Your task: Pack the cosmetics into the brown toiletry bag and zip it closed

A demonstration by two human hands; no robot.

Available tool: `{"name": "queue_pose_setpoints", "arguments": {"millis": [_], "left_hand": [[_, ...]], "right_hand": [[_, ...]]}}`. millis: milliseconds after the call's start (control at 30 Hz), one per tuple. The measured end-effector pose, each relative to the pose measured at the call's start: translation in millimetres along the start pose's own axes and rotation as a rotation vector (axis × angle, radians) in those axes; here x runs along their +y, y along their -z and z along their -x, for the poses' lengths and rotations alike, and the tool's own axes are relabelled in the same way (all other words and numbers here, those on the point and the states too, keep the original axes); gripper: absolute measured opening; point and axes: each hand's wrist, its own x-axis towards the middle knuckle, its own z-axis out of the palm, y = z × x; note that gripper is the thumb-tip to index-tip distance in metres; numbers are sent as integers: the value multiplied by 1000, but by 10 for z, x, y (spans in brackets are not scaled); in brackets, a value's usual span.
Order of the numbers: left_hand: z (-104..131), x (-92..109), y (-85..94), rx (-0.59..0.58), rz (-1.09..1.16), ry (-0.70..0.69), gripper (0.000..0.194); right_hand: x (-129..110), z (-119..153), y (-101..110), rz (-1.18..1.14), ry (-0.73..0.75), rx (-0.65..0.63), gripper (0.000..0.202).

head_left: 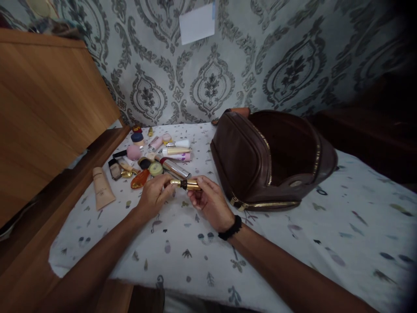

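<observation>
My left hand (153,196) and my right hand (213,203) hold a gold lipstick tube (184,184) level between them, pinched at its two ends. A dark ring circles the tube's middle. Just beyond my left hand lie an orange hair clip (140,178), a small round jar (155,169) and a long silver tube (176,168). To the right of my right hand, a dark brown leather bag (241,161) rests on its base with its zipped top gaping. The bag's inside is too dark to make out.
More cosmetics lie at the back left: a beige squeeze tube (103,189), a foundation bottle (114,168), a pink sponge on a dark handle (133,152), a white-handled brush (180,144). A wooden cabinet (48,100) borders the patterned cloth (185,261) on the left; a papered wall stands behind.
</observation>
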Motion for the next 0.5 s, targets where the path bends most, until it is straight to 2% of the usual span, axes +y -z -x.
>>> {"name": "queue_pose_setpoints", "arguments": {"millis": [67, 167, 500], "left_hand": [[-7, -6, 1, -16, -2, -28, 30], [-15, 4, 6, -12, 22, -96, 22], [4, 46, -3, 77, -61, -236, 15]], "right_hand": [[-3, 1, -3, 2, -3, 4, 45], [-8, -4, 0, 0, -4, 8, 45], [-5, -32, 33, -15, -40, -22, 42]]}}
